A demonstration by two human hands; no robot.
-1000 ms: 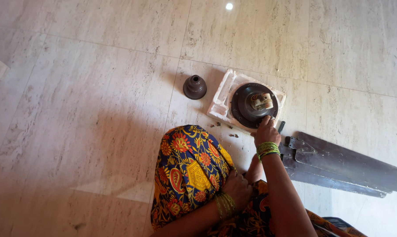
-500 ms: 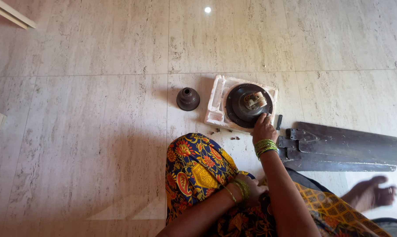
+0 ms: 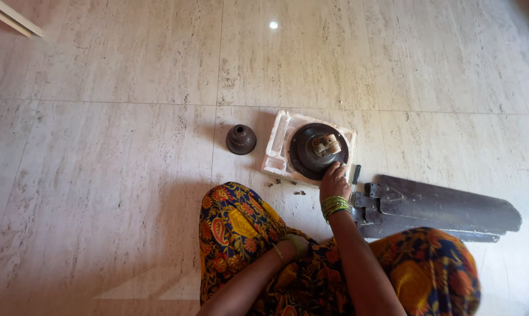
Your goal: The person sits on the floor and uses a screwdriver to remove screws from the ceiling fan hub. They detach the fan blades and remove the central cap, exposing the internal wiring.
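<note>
A dark round fan motor (image 3: 316, 150) lies on a white foam tray (image 3: 277, 147) on the floor. My right hand (image 3: 333, 182), with green bangles at the wrist, rests its fingertips on the motor's near rim; whether it pinches anything is hidden. My left hand (image 3: 296, 246) lies against my lap on the patterned cloth, fingers curled, and nothing shows in it. A small black screwdriver (image 3: 354, 175) lies just right of my right hand. Several small dark bits (image 3: 288, 186) are scattered in front of the tray.
A dark bell-shaped fan cover (image 3: 241, 139) stands left of the tray. Stacked dark fan blades (image 3: 434, 205) lie to the right, near my right knee. Pale marble tiles cover the floor. A light-coloured strip (image 3: 9, 16) shows at the top left corner.
The camera view has shifted, so the motor now sits lower and more central. My right hand stays at the motor's near rim. The foot seen at right half a second ago is out of view.
</note>
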